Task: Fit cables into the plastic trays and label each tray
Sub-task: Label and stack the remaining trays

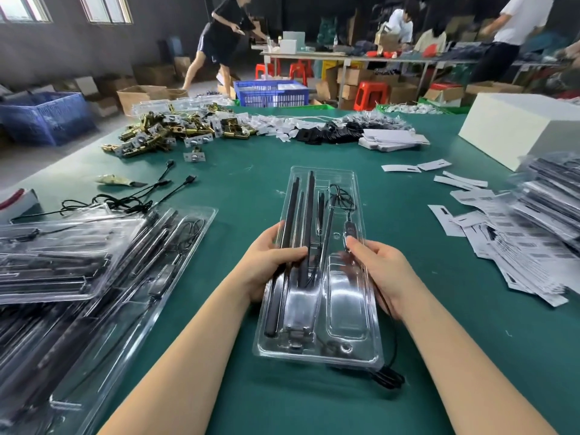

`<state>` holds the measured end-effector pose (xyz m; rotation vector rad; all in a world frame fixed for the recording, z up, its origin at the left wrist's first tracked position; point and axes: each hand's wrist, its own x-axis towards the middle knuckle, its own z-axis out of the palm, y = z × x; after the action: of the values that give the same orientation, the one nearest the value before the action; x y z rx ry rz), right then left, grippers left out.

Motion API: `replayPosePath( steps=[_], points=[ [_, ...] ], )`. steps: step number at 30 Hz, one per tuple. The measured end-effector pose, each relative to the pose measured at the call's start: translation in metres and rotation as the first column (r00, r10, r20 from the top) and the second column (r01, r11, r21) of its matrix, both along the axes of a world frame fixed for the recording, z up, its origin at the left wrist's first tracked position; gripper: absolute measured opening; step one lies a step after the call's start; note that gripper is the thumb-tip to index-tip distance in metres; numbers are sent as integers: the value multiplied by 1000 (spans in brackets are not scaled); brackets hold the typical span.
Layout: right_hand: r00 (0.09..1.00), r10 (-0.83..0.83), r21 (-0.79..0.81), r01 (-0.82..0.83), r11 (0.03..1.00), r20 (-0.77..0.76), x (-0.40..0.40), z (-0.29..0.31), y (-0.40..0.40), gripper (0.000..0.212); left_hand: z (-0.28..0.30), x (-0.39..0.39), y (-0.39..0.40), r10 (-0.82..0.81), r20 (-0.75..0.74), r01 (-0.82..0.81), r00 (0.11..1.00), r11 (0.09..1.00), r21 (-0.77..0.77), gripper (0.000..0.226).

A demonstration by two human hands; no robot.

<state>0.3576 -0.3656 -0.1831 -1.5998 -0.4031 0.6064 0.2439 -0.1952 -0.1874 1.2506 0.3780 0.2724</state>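
A clear plastic tray (348, 312) lies lengthwise on the green table in front of me, with several long black bars (309, 215) in its left channels. A thin black cable (340, 196) coils in the tray's upper right, and its black plug (349, 229) sits lower down. My left hand (271, 259) grips the tray's left edge, thumb on the bars. My right hand (381, 271) holds the right edge and pinches the cable, which runs under the palm and trails off the tray's near right corner.
Filled trays (62, 262) are stacked at left, with loose black cables (141, 196) behind them. White labels (502, 246) spread at right beside more stacked trays (555, 189) and a white box (518, 127). Brass lock parts (166, 130) lie at the far left. People work at tables behind.
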Motion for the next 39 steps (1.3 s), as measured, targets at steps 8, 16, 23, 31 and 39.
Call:
replayPosePath(
  steps=[8,16,23,31,39],
  points=[
    [990,-78,-90,89,992,113,-4,2,0,28,-1,1,-5,82,7,-82,997,997,-8,24],
    [998,-5,64,1,998,63,-10,8,-5,25,7,-5,11,291,57,-276,955,943,-187,22],
    [925,5,-112,40,993,379,-11,15,-12,17,6,-8,22,397,45,-369,917,883,-290,13],
    [961,148,-59,-138,989,232,-4,27,-26,18,2,-6,22,444,40,-413,895,860,-300,12],
    [916,200,-125,-166,978,348,-6,30,-32,22,4,-7,25,549,50,-515,834,808,-287,19]
  ],
)
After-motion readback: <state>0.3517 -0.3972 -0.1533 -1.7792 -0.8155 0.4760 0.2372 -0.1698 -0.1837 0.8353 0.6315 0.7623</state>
